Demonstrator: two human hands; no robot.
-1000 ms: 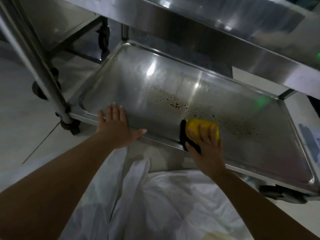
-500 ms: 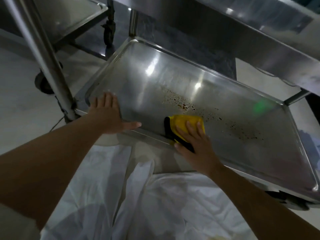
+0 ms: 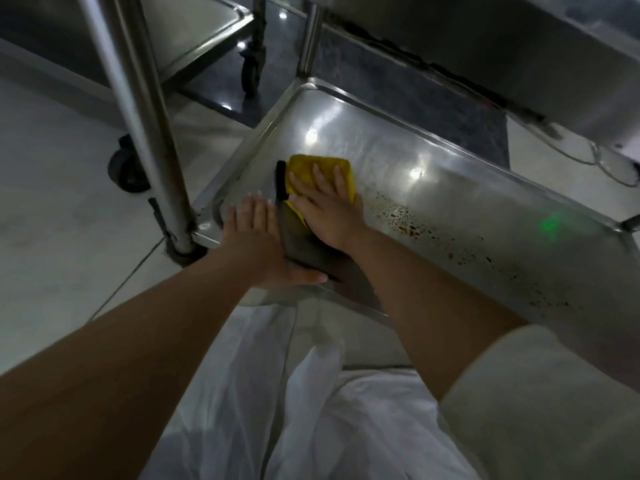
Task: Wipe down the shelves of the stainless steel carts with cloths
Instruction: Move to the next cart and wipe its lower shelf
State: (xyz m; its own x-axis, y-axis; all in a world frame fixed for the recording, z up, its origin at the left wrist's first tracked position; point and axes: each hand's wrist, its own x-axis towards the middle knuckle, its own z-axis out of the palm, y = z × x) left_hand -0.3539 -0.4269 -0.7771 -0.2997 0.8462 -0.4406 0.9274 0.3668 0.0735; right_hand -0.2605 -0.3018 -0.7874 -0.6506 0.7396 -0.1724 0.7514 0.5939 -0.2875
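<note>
Stained steel shelf (image 3: 450, 188); yellow cloth (image 3: 318, 171) under right hand (image 3: 329, 216).

Pale tiled floor (image 3: 59, 216) meets dark speckled flooring (image 3: 415, 98).

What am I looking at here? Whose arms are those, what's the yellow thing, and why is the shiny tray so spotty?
The camera sits on a person's head and looks down, so the two arms are that person's own. The shiny tray is the bottom shelf of a steel cart on wheels. The yellow thing is a cleaning cloth with a black edge. The right hand presses it flat on the shelf with straight fingers. The left hand rests on the shelf's near rim, beside the cart's post. The brown spots are dirt that the cloth does not cover. The white cloth at the bottom is the person's clothing. Another cart stands behind.
</note>
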